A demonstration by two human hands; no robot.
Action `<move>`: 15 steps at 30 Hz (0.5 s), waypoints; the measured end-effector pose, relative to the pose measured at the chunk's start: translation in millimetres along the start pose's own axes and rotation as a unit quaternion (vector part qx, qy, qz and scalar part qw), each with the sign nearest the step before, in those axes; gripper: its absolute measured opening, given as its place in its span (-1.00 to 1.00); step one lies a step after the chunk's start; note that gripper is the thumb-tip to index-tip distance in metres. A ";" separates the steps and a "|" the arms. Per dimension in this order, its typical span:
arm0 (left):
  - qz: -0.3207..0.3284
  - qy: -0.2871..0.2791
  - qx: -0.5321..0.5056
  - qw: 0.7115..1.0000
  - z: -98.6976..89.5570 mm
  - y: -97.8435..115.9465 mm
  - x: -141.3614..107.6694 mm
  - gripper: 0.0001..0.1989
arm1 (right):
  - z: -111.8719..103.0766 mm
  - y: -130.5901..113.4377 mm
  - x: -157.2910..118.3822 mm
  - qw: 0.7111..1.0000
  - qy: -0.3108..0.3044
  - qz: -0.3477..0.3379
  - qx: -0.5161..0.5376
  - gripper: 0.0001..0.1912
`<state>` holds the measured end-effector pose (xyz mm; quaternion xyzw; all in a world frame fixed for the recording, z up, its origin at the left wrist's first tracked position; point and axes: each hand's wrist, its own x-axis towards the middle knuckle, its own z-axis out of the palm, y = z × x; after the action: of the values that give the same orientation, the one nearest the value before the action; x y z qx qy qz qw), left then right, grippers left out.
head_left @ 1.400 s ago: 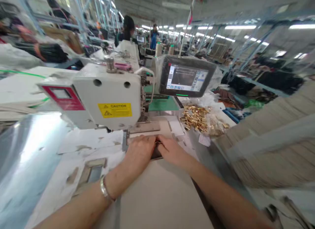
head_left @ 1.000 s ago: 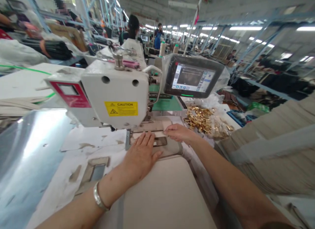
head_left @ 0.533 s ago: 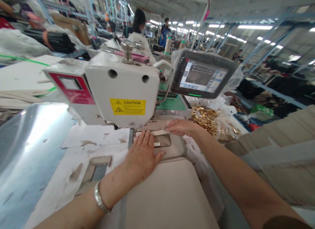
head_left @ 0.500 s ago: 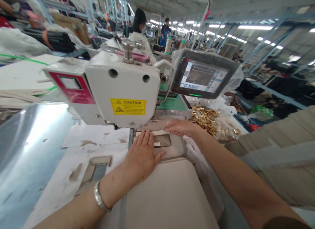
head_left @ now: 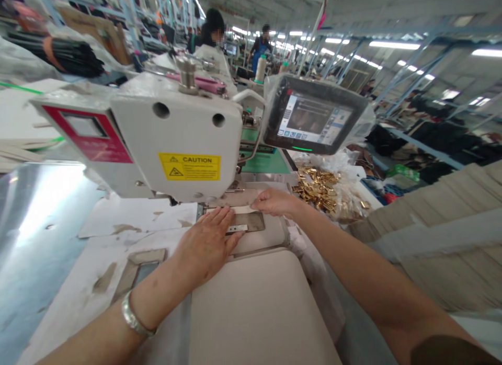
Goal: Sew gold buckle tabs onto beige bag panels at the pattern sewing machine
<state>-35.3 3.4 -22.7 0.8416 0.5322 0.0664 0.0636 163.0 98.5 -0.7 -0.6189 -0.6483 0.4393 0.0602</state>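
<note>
My left hand [head_left: 206, 244] lies flat, fingers spread, over the left part of a beige piece with a rectangular opening [head_left: 255, 221]. Beside its thumb a small white strip with dark holes [head_left: 237, 228] shows in the opening. My right hand [head_left: 272, 202] pinches the right end of a pale strip [head_left: 243, 209] along the opening's upper edge. Both hands are just in front of a sewing machine head [head_left: 176, 140] with a yellow caution label. A larger beige panel [head_left: 259, 307] extends toward me.
A control screen [head_left: 316, 116] stands behind the right hand. Gold metal parts [head_left: 319, 190] lie in plastic at the right, near stacked beige pieces [head_left: 451, 229]. At the left are a beige frame [head_left: 131, 268] and a shiny metal surface [head_left: 47, 234]. Two people are farther back.
The view has shifted slightly, so most things appear further left. My left hand's fingers have slid a little left on the piece, showing more of the small strip. The right hand keeps its pinch.
</note>
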 end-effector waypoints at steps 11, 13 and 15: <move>-0.009 0.045 0.013 0.999 -0.5 8.7 4.8 -0.56 | -15.9 5.3 2.5 0.999 -0.021 0.037 -0.026 -0.66; -0.007 0.047 0.016 0.999 0.8 8.3 5.0 -0.55 | -16.9 5.5 2.8 0.998 -0.036 0.051 0.001 -0.68; -0.006 0.048 0.022 0.999 0.9 8.2 5.2 -0.56 | -16.0 6.9 3.8 0.998 -0.041 0.056 0.011 -0.69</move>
<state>-25.7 4.6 -21.9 0.8355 0.5409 0.0948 0.0200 177.2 108.7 2.8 -0.6354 -0.6094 0.4741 0.0157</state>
